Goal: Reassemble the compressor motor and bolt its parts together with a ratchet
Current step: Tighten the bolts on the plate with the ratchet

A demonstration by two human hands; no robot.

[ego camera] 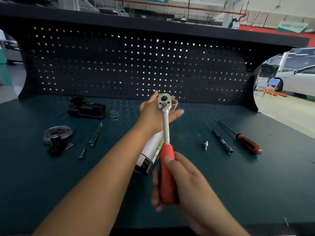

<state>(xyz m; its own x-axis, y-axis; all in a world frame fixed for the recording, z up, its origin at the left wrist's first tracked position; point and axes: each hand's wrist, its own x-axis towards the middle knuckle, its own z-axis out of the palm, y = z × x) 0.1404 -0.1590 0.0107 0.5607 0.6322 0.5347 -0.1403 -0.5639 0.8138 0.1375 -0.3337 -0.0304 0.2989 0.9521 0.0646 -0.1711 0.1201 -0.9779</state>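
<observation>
A ratchet (165,116) with a chrome shaft and red handle is held over the middle of the bench. My right hand (180,181) grips the red handle near me. My left hand (156,111) is curled around something under the ratchet head at the far end, with its thumb pointing right. Below my left forearm lies the white cylindrical motor body (150,150) with yellow labels, its dark open end toward me. What sits under the ratchet head is hidden by my left hand.
On the left lie a black compressor housing (87,109), a coil spring (114,115), a round metal cover (57,132), two long bolts (96,134) and short screws (82,153). On the right lie a small fitting (205,144), an extension bar (222,141) and a red-handled screwdriver (245,142).
</observation>
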